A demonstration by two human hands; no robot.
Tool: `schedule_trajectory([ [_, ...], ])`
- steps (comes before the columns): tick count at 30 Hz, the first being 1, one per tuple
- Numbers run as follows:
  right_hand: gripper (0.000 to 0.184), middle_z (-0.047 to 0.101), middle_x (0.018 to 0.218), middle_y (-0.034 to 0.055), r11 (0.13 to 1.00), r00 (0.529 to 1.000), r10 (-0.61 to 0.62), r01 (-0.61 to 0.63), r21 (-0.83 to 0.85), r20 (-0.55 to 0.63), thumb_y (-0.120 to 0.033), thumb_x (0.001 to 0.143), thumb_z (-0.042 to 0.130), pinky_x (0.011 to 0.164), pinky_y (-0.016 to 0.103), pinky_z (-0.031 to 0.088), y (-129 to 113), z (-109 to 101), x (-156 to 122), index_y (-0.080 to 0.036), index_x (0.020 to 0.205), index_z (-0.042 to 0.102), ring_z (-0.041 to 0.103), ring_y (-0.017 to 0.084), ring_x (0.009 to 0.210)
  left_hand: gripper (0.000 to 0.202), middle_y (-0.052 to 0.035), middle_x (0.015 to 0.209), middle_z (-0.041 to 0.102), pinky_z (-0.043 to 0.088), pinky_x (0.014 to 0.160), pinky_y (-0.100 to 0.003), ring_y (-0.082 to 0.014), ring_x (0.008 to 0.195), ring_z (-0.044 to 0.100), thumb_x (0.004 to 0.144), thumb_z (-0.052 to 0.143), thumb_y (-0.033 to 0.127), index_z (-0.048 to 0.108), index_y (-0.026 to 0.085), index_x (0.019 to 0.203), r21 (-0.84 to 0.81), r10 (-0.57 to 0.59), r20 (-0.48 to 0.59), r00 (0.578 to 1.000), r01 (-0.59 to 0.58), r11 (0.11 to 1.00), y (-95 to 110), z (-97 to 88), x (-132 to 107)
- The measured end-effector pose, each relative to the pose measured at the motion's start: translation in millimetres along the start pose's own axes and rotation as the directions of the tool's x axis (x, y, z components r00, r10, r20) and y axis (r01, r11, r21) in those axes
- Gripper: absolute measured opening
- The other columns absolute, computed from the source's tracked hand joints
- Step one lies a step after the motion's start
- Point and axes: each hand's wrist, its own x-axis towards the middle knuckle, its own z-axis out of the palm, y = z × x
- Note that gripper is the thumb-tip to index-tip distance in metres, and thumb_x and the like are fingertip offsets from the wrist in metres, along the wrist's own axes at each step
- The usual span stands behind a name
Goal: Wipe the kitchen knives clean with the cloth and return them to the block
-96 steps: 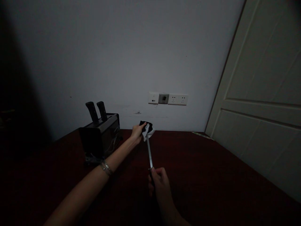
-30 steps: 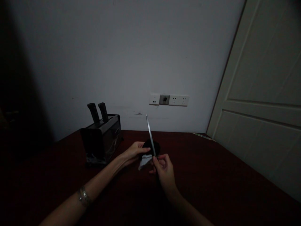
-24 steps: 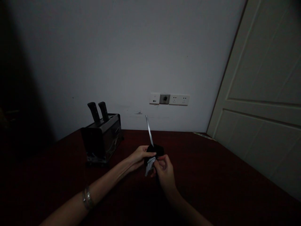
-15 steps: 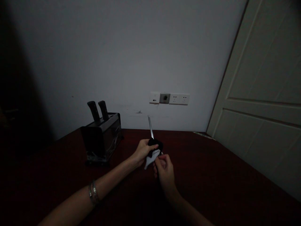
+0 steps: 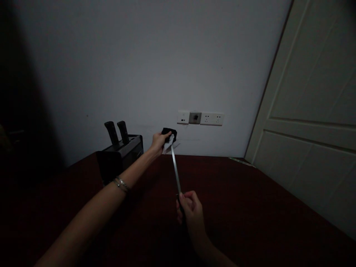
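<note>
My right hand (image 5: 189, 211) is closed round the dark handle of a long thin steel blade (image 5: 175, 168) that points up and away from me. My left hand (image 5: 158, 141) is stretched out and pinches a black and white cloth (image 5: 168, 136) round the blade's far tip. A bracelet sits on my left wrist. The scene is dim, and the handle is mostly hidden in my fist.
A dark knife block (image 5: 120, 155) with two black handles sticking up stands at the back left of the dark red table (image 5: 250, 200). A row of wall sockets (image 5: 200, 118) is on the wall behind. A pale door (image 5: 314, 122) fills the right side.
My left hand has slid the cloth from the base of the blade, near my right hand, out to its tip. My right hand has dropped lower and nearer to me.
</note>
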Motion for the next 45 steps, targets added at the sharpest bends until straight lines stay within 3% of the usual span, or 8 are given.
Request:
schedule_trajectory([
  [5, 0.029, 0.050, 0.054, -0.0088, 0.983, 0.989, -0.127, 0.117, 0.139, 0.072, -0.041, 0.074, 0.060, 0.031, 0.014, 0.032, -15, 2, 8, -0.022, 0.075, 0.039, 0.038, 0.004, 0.036, 0.020, -0.0016, 0.063, 0.063, 0.046, 0.054, -0.021, -0.0109, 0.054, 0.058, 0.057, 0.071, 0.022, 0.061, 0.011, 0.071, -0.060, 0.089, -0.007, 0.996, -0.089, 0.994, 15, -19.8, -9],
  [9, 0.020, 0.052, 0.058, -0.0070, 0.943, 0.956, -0.274, 0.247, 0.221, 0.103, -0.034, 0.078, 0.057, 0.034, 0.016, 0.036, -34, 6, 25, -0.022, 0.078, 0.041, 0.041, 0.005, 0.039, 0.033, -0.0045, 0.071, 0.065, 0.045, 0.056, -0.022, -0.0139, 0.060, 0.058, 0.054, 0.074, 0.028, 0.064, 0.008, 0.078, 0.095, 0.147, 0.143, 0.979, -0.162, 0.982, -2, -31.7, -46],
  [17, 0.016, 0.053, 0.059, -0.0057, 0.885, 0.882, -0.441, 0.397, 0.244, 0.165, -0.031, 0.080, 0.055, 0.037, 0.020, 0.041, -42, 14, 50, -0.022, 0.081, 0.042, 0.045, 0.007, 0.041, 0.027, -0.0029, 0.080, 0.063, 0.044, 0.066, -0.024, -0.0151, 0.072, 0.057, 0.075, 0.059, 0.031, 0.059, 0.012, 0.094, 0.390, 0.296, 0.392, 0.871, -0.449, 0.804, -24, -38.7, -108],
  [22, 0.016, 0.047, 0.051, -0.0080, 0.901, 0.893, -0.427, 0.407, 0.150, 0.140, -0.032, 0.081, 0.054, 0.037, 0.018, 0.036, -36, 6, 54, -0.022, 0.080, 0.042, 0.043, 0.007, 0.039, 0.015, -0.0026, 0.078, 0.059, 0.044, 0.063, -0.023, -0.0133, 0.069, 0.055, 0.077, 0.056, 0.024, 0.058, 0.014, 0.088, 0.470, 0.408, 0.522, 0.749, -0.652, 0.595, -38, -45.7, -120],
  [27, 0.016, 0.047, 0.052, -0.0077, 0.914, 0.907, -0.403, 0.405, 0.013, 0.118, -0.033, 0.082, 0.052, 0.038, 0.018, 0.033, -27, -6, 56, -0.021, 0.081, 0.041, 0.043, 0.007, 0.041, 0.020, -0.0059, 0.087, 0.058, 0.044, 0.071, -0.026, -0.0146, 0.079, 0.055, 0.081, 0.052, 0.020, 0.056, 0.014, 0.099, 0.453, 0.360, 0.615, 0.702, -0.688, 0.567, -44, -40.9, -122],
  [35, 0.017, 0.046, 0.053, -0.0078, 0.889, 0.896, -0.422, 0.439, -0.129, 0.140, -0.034, 0.082, 0.052, 0.039, 0.019, 0.032, -28, -7, 53, -0.022, 0.080, 0.040, 0.041, 0.006, 0.041, 0.026, -0.0115, 0.101, 0.057, 0.044, 0.081, -0.036, -0.0198, 0.095, 0.051, 0.083, 0.048, 0.013, 0.056, 0.016, 0.107, 0.338, 0.357, 0.767, 0.534, -0.809, 0.481, -40, -40.0, -117],
  [41, 0.017, 0.044, 0.051, -0.0090, 0.901, 0.905, -0.401, 0.418, -0.118, 0.145, -0.034, 0.083, 0.050, 0.037, 0.017, 0.031, -31, -2, 49, -0.022, 0.080, 0.038, 0.040, 0.006, 0.040, 0.027, -0.0119, 0.094, 0.056, 0.047, 0.074, -0.035, -0.0196, 0.089, 0.052, 0.078, 0.049, 0.004, 0.057, 0.014, 0.101, 0.228, 0.478, 0.798, 0.367, -0.918, 0.325, -36, -43.8, -113],
  [45, 0.019, 0.042, 0.049, -0.0097, 0.905, 0.909, -0.395, 0.410, -0.111, 0.134, -0.035, 0.082, 0.050, 0.036, 0.017, 0.030, -34, 0, 47, -0.022, 0.079, 0.038, 0.038, 0.005, 0.038, 0.031, -0.0108, 0.087, 0.055, 0.047, 0.072, -0.037, -0.0201, 0.087, 0.051, 0.074, 0.049, 0.001, 0.054, 0.013, 0.102, 0.136, 0.548, 0.805, 0.227, -0.970, 0.201, -35, -43.7, -111],
])
